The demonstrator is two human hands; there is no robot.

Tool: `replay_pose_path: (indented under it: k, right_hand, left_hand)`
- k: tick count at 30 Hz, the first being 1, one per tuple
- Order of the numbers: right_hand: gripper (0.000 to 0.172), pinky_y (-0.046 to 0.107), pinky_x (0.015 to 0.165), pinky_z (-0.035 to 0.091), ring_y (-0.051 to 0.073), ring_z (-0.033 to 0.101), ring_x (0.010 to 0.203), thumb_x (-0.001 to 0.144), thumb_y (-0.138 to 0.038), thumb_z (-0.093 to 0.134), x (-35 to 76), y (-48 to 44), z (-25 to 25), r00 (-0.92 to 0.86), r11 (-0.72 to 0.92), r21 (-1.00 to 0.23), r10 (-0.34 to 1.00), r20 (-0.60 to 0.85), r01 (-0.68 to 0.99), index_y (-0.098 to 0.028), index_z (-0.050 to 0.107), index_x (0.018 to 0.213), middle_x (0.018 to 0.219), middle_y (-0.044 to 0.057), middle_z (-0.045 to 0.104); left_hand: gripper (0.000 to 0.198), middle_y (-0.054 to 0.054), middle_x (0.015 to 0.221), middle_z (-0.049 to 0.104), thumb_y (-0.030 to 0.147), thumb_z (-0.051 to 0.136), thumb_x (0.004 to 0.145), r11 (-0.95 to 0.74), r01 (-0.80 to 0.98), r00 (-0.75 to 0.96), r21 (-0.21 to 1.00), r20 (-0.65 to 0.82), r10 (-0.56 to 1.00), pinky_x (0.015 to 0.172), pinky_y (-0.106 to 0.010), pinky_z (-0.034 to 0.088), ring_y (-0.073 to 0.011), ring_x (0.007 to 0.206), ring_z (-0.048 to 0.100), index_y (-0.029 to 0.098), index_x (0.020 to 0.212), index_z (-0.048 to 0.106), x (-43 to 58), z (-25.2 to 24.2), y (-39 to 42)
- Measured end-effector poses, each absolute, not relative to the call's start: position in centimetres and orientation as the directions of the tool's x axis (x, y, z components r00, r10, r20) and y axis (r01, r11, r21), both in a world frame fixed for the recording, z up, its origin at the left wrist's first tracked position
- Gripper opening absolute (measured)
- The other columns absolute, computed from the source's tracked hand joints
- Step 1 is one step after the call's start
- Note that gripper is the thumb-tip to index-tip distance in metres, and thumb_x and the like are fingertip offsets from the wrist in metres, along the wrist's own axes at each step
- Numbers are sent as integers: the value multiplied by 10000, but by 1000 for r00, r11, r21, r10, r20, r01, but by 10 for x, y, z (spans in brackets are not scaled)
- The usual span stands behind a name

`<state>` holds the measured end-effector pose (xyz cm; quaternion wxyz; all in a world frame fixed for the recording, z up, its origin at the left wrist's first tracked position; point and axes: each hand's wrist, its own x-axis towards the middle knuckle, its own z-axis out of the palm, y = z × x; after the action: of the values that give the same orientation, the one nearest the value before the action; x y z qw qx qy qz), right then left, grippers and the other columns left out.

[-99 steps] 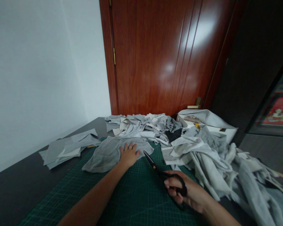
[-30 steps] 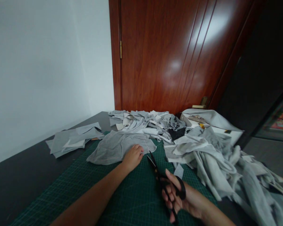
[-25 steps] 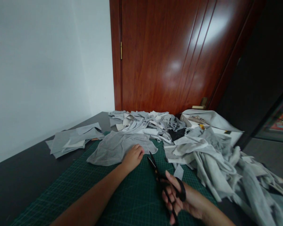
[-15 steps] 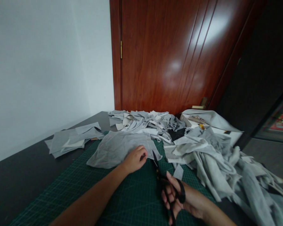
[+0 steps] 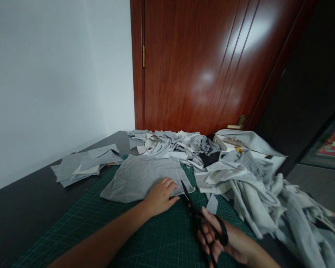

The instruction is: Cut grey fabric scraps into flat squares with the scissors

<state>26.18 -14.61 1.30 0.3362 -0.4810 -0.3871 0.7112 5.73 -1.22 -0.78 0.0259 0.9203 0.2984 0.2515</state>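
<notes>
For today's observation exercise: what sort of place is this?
Probably a home sewing or fabric-cutting corner: a green cutting mat on a table, scissors in the right hand, and heaps of grey cloth scraps by a wooden door.

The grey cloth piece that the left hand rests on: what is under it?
Under the grey cloth piece lies the green cutting mat, seen around its near edges. The left hand covers its near corner. Anything between cloth and mat is hidden.
</notes>
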Motion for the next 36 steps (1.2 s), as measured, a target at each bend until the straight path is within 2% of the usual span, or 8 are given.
replay_pose_path:
  k: [6, 12, 18, 21, 28, 33, 36]
  right_hand:
    - [675, 126, 337, 435, 74, 541, 434, 648, -823, 583, 266, -155, 13, -234, -448, -893, 874, -425, -51, -159, 502, 739, 572, -19, 557]
    - [643, 155, 347, 460, 80, 527, 426, 681, -802, 580, 266, -158, 9, -225, -440, -896, 879, -419, -51, -172, 482, 763, 562, -27, 553]
    - [663, 209, 361, 522, 88, 524, 421, 643, -819, 594, 261, -158, 13, -237, -450, -890, 874, -423, -70, -174, 479, 744, 556, -31, 547]
    - [666, 204, 340, 511, 86, 514, 412, 633, -824, 595, 257, -158, 14, -222, -445, -893, 879, -422, -67, -175, 476, 721, 560, -26, 548]
    - [575, 181, 308, 455, 67, 423, 346, 736, -746, 570, 250, -157, 8, -217, -363, -928, 916, -338, -84, -175, 499, 734, 492, -53, 492]
    - [632, 198, 300, 449, 66, 387, 317, 640, -802, 595, 243, -157, 7, -171, -397, -915, 909, -381, -68, -180, 492, 672, 436, -59, 467]
    - [631, 171, 290, 399, 57, 372, 302, 649, -798, 579, 239, -158, 7, -153, -394, -917, 912, -381, -60, -173, 497, 629, 415, -53, 456]
  left_hand:
    - [89, -42, 958, 588, 120, 533, 898, -832, 536, 706, 143, 464, 535, 818, -309, 454, -201, 941, 543, 188, 929, 582, 73, -14, -14]
    - [146, -40, 908, 593, 156, 474, 949, -852, 509, 711, 123, 497, 497, 776, -299, 448, -192, 886, 545, 184, 917, 614, 72, -14, -15]
    - [155, -40, 911, 594, 156, 472, 954, -849, 514, 702, 125, 507, 500, 786, -295, 444, -188, 886, 545, 187, 924, 621, 72, -13, -16]
    - [150, -38, 902, 596, 147, 485, 945, -851, 511, 705, 121, 507, 495, 778, -290, 443, -186, 876, 547, 187, 911, 625, 72, -13, -15]
    - [146, -34, 878, 600, 135, 501, 936, -852, 505, 696, 135, 519, 495, 766, -283, 443, -182, 863, 554, 188, 897, 632, 72, -15, -15]
    - [138, -29, 872, 607, 134, 512, 931, -843, 513, 684, 163, 515, 516, 756, -278, 445, -176, 851, 559, 188, 889, 632, 71, -14, -16]
    - [133, -29, 869, 608, 144, 517, 933, -838, 519, 682, 166, 511, 523, 758, -277, 447, -175, 848, 562, 189, 882, 632, 71, -15, -16]
